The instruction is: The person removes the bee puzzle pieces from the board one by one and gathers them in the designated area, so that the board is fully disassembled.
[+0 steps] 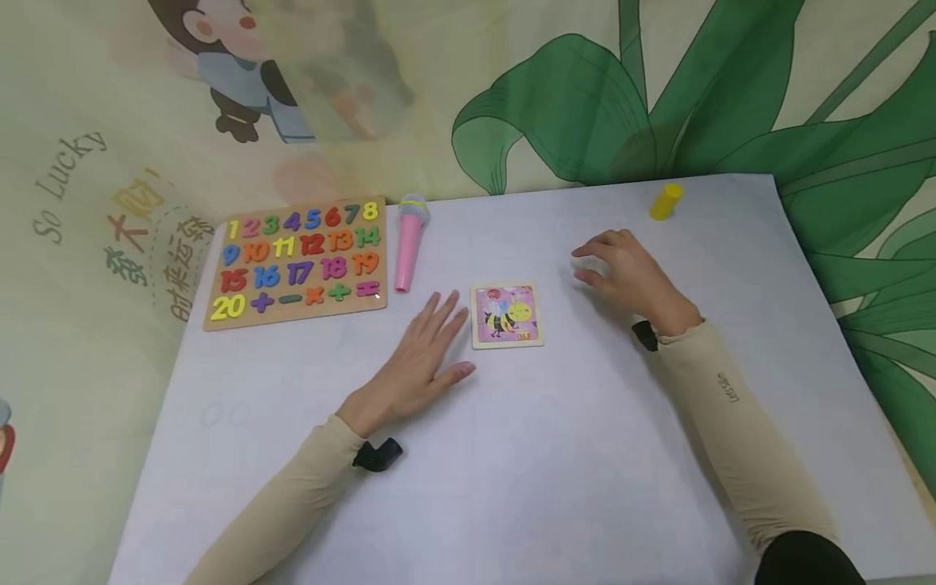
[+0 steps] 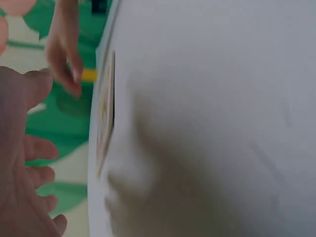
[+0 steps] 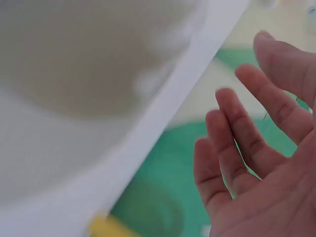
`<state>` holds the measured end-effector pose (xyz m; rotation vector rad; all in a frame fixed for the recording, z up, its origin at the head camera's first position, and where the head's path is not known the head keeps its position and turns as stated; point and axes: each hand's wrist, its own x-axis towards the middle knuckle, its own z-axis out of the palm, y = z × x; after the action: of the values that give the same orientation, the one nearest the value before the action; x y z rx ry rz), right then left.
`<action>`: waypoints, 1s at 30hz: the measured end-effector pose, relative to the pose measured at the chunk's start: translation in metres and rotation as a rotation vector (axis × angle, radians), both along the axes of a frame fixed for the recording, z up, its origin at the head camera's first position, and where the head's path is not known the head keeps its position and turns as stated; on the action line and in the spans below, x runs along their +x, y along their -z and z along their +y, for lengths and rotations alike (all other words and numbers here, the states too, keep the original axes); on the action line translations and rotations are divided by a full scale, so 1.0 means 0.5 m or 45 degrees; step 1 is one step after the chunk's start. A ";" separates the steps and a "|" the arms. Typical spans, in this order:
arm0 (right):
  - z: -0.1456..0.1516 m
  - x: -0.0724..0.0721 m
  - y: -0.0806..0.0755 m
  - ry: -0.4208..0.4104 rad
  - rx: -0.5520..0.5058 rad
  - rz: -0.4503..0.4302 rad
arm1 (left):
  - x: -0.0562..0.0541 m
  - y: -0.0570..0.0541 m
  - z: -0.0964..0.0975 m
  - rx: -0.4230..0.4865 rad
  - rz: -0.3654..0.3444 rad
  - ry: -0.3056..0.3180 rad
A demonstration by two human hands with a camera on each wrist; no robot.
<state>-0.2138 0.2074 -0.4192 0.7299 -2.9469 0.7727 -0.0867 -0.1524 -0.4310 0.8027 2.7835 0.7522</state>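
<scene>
In the centre of the head view, a square bee board, lying flat on the white tabletop; on its pink face, small details in the corners, too small for reading. Just beside its left edge, the left hand, palm downward, with fingers long and spread, thumb well apart, holding nothing. Right of the centre, well apart from the board, the right hand, also with nothing in its hold, with fingers loosely bent and a clear gap before the thumb.

In the upper left, a wooden number board, with coloured numerals readable from 1 to 20, then the signs plus, minus, times, plus and equals. Next to it, a pink microphone with grey head. In the upper right, near the far table edge, a yellow cylinder.

On the backdrop, at the left of the frame, the words "So Lucky" and Chinese characters, 發大财 and 时来运转. On the right sleeve, short dark print, not possible to read with certainty.
</scene>
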 end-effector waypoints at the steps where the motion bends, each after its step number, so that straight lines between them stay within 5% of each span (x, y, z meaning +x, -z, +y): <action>1: -0.020 -0.004 0.003 -0.027 -0.032 -0.041 | 0.002 0.001 0.018 -0.005 -0.011 0.030; 6: -0.105 -0.020 0.007 -0.169 -0.171 -0.143 | 0.007 0.008 0.092 -0.107 -0.078 0.140; 12: -0.169 -0.025 0.007 -0.272 -0.203 -0.237 | 0.008 0.015 0.140 -0.201 -0.163 0.116; 20: -0.216 -0.020 0.011 -0.271 -0.170 -0.340 | 0.017 0.035 0.164 -0.351 -0.130 0.090; 30: -0.235 -0.021 0.025 -0.216 -0.120 -0.297 | 0.017 0.039 0.169 -0.434 -0.082 0.096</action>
<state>-0.2242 0.0900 -0.4318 0.9537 -3.0514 1.0704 -0.0783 -0.0678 -0.4505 0.7932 2.6977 0.2723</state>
